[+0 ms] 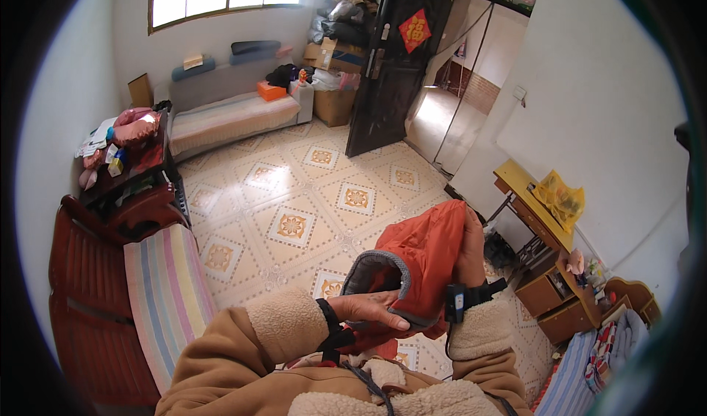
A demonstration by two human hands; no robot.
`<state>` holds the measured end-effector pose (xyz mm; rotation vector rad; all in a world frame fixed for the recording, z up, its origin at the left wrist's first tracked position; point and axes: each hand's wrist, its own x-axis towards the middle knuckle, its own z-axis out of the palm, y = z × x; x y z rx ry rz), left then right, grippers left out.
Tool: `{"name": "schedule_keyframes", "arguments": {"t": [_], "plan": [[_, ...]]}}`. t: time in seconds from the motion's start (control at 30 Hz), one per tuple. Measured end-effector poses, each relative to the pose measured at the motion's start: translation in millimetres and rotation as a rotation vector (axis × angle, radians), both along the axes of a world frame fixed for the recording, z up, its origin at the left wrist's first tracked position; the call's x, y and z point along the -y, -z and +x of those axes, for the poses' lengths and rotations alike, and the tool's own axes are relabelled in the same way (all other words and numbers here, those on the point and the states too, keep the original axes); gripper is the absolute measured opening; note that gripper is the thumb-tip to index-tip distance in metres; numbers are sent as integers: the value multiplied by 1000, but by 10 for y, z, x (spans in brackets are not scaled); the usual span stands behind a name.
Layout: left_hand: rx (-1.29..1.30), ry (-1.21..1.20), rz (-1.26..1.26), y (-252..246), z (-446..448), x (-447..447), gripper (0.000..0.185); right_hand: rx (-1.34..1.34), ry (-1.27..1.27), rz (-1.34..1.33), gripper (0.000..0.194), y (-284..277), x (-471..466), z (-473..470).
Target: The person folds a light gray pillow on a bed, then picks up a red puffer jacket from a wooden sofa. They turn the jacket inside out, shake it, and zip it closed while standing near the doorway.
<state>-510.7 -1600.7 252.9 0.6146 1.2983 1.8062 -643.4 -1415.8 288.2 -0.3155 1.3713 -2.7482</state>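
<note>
A red fabric garment (422, 250) with a grey lining hangs in front of my chest, held up between both hands. Its rounded opening, edged with grey knit trim (406, 272), faces left. My left hand (370, 308) grips the lower edge of that opening; the thumb lies outside and the fingers are partly hidden within. Along the far right side, my right hand (472, 250) holds the garment from behind, its fingertips covered by the cloth. Loose red cloth hangs below, partly hidden by my left forearm.
To the left is a dark red wooden bench (99, 316) with a striped cover. A grey sofa (232, 101) and stacked cardboard boxes (334, 98) line the far wall beside an open black door (395, 95). A yellow-topped sewing table (533, 200) and wooden cabinet (569, 316) stand right.
</note>
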Motion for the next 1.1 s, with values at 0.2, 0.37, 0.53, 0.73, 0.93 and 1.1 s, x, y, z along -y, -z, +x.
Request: {"name": "schedule_keyframes", "arguments": {"t": [0.2, 0.37, 0.53, 0.73, 0.93, 1.1], "plan": [[103, -101, -132, 15, -75, 128, 88, -36, 4, 26, 17, 65, 191, -152], [92, -192, -73, 224, -147, 264, 66, 21, -27, -38, 17, 210, 429, -341], [-129, -302, -120, 358, -295, 430, 54, 30, -49, -40, 18, 346, 623, -520], [-821, -557, -18, 180, -285, 986, 53, 48, 0, 55, 15, 559, 874, -748], [-624, -770, -69, 179, -320, 1411, 55, 128, 21, 192, 17, 783, 1148, -809], [-938, -929, -125, 343, -441, 1725, 47, 70, 3, 527, 23, 820, 1582, -641]]}}
